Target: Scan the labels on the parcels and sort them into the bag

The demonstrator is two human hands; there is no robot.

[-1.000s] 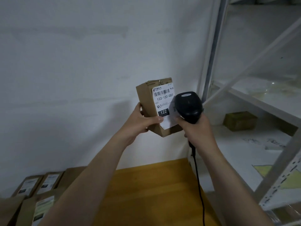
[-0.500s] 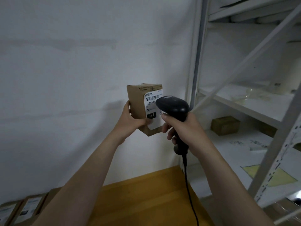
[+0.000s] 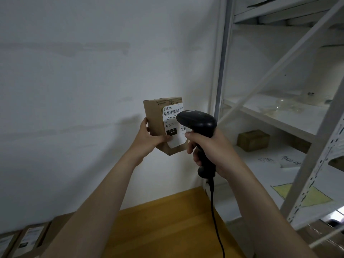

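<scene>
My left hand (image 3: 149, 139) holds a small brown cardboard parcel (image 3: 155, 118) upright at chest height in front of the white wall, thumb across its front. Its white shipping label (image 3: 171, 125) faces me, showing a barcode and a black box marked 122. My right hand (image 3: 210, 148) grips the handle of a black corded barcode scanner (image 3: 197, 122). The scanner's head sits close in front of the label and covers its right part. Its cable (image 3: 216, 220) hangs down past my right forearm. No bag is in view.
A wooden table top (image 3: 167, 224) lies below my arms. More labelled brown parcels (image 3: 31, 239) stand at its lower left. A white metal shelving rack (image 3: 314, 155) fills the right side, with a small brown box (image 3: 253, 139) and papers on a shelf.
The scanner has shifted left in front of the label and now covers part of it. The parcel has stayed in my left hand. My view has turned right, toward the rack.
</scene>
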